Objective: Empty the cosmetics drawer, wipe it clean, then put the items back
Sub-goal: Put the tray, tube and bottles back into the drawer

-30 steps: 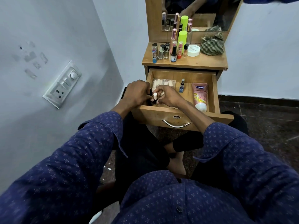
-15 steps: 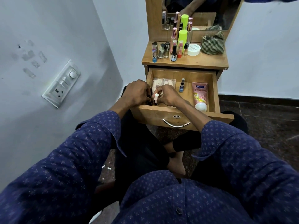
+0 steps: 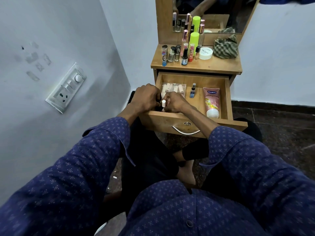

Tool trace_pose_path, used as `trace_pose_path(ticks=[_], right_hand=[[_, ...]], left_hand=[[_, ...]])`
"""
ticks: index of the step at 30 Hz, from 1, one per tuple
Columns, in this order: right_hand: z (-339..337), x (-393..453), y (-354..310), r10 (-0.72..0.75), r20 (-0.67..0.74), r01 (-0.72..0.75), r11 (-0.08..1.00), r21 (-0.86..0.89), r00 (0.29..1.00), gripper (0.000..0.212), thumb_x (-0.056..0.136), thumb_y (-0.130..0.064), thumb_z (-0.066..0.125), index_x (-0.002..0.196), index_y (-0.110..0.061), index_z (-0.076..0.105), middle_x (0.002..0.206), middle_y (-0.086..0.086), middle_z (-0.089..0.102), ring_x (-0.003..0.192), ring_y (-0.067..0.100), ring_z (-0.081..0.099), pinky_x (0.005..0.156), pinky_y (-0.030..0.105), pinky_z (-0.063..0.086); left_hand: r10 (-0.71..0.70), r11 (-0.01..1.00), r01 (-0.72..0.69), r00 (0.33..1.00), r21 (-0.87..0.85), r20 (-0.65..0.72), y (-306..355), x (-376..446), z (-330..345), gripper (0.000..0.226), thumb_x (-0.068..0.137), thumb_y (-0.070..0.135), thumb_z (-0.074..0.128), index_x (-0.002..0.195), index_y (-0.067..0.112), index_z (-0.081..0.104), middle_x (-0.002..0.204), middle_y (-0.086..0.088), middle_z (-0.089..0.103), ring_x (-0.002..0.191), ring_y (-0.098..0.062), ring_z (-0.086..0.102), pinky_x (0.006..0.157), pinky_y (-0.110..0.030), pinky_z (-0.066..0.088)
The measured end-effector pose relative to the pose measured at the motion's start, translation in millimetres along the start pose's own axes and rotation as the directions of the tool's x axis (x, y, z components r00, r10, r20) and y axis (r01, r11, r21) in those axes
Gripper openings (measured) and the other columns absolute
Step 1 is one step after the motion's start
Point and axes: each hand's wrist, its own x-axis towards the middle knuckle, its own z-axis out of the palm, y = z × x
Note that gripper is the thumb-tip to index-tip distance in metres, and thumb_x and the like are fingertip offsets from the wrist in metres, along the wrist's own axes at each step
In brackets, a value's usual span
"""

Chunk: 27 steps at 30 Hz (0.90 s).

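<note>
The wooden drawer (image 3: pixel 190 79) is pulled open under the dresser top. Inside lie a clear box of pale tubes (image 3: pixel 177 88), a small blue spray bottle (image 3: pixel 193 91) and a pink lotion tube (image 3: pixel 211 102). Both hands meet at the drawer's front left corner. My right hand (image 3: pixel 175 103) pinches a small white-capped tube (image 3: pixel 163 103) held upright. My left hand (image 3: pixel 145 97) is curled shut beside it over dark items that its fingers mostly hide.
The dresser top (image 3: pixel 213 65) carries several bottles, a neon green can (image 3: pixel 194 40), a white cream jar (image 3: pixel 205 53) and a checked cloth (image 3: pixel 225 47) below a mirror. A wall with a switch panel (image 3: pixel 67 87) stands close on the left. My knees sit under the drawer front.
The white-capped tube has risen slightly in my right hand. Both hands stay at the drawer's front left corner.
</note>
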Motion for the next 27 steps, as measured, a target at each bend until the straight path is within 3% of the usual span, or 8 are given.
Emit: trace_pose_path(ticks=[8,13,18,23,27], right_hand=[[1.0,2.4,4.3,0.013,-0.016,-0.013,0.999,0.037,1.000,0.036,0.067,-0.012,0.097,0.086,-0.020,0.068,0.086,0.006,0.075,0.083,0.023,0.070,0.075,0.035,0.056],[0.3,3.1,5.0,0.029,0.004,-0.029,0.999,0.033,1.000,0.041,0.069,-0.002,0.092,0.087,-0.026,0.063,0.089,0.004,0.075,0.081,0.020,0.068,0.065,0.027,0.052],[-5.9,1.7,12.0,0.035,0.002,-0.035,0.996,0.080,0.999,0.039,0.073,0.008,0.084,0.089,-0.024,0.066,0.084,0.001,0.076,0.082,0.014,0.072,0.078,0.030,0.060],[-31.3,-7.8,26.0,0.008,-0.082,-0.002,0.998,0.067,0.997,0.032,0.082,0.011,0.074,0.102,-0.014,0.075,0.094,0.002,0.075,0.079,0.011,0.068,0.060,0.022,0.051],[-61.4,-13.5,31.0,0.012,-0.167,0.006,0.994,0.108,0.986,0.022,0.090,0.007,0.067,0.097,-0.011,0.076,0.089,0.005,0.077,0.081,0.017,0.076,0.077,0.039,0.065]], left_hand=[[0.011,1.000,-0.011,1.000,0.004,0.011,-2.2,4.5,4.8,0.021,0.079,0.035,0.087,0.097,0.026,0.082,0.097,0.002,0.077,0.084,-0.022,0.070,0.078,-0.041,0.063],[0.029,0.999,-0.029,1.000,0.025,-0.002,-3.0,5.1,6.0,0.022,0.080,0.036,0.088,0.099,0.026,0.082,0.100,0.002,0.077,0.085,-0.020,0.070,0.077,-0.040,0.062],[0.055,0.998,-0.055,0.998,0.022,-0.027,-3.6,6.1,5.1,0.028,0.078,0.042,0.089,0.099,0.026,0.079,0.102,0.001,0.076,0.089,-0.021,0.069,0.075,-0.037,0.059],[0.106,0.994,-0.106,0.991,0.009,-0.083,-2.4,11.6,0.9,0.033,0.078,0.055,0.085,0.094,0.027,0.076,0.100,0.003,0.075,0.088,-0.020,0.067,0.071,-0.034,0.054],[0.147,0.988,-0.150,0.982,-0.019,-0.123,1.6,24.6,-9.0,0.041,0.083,0.064,0.078,0.094,0.024,0.075,0.100,0.001,0.074,0.090,-0.021,0.066,0.072,-0.037,0.055]])
